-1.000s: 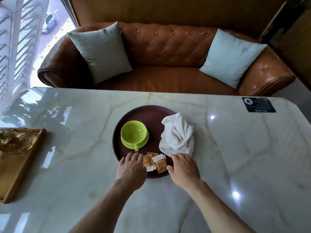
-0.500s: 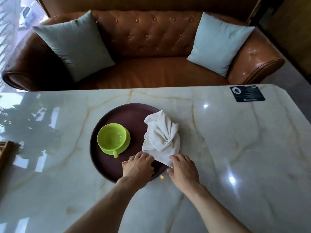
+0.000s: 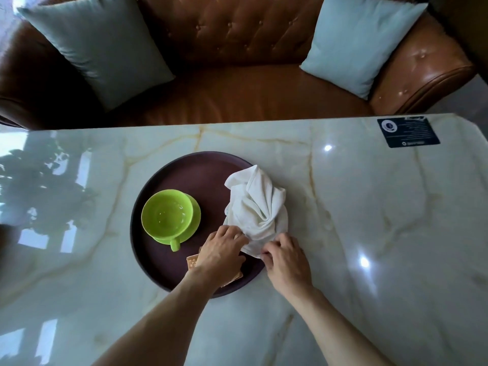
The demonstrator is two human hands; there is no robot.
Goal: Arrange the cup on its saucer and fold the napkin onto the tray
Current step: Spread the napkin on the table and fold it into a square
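We see both hands at the near edge of the white napkin, which sits bunched at three o'clock on the round dark tray, spilling over its rim onto the marble table. Left hand has its fingers pinched on the cloth's lower left hem; right hand nips the lower corner. At nine o'clock, the green cup stands upright on its green saucer, handle toward us. Brown packets peek from under the left hand.
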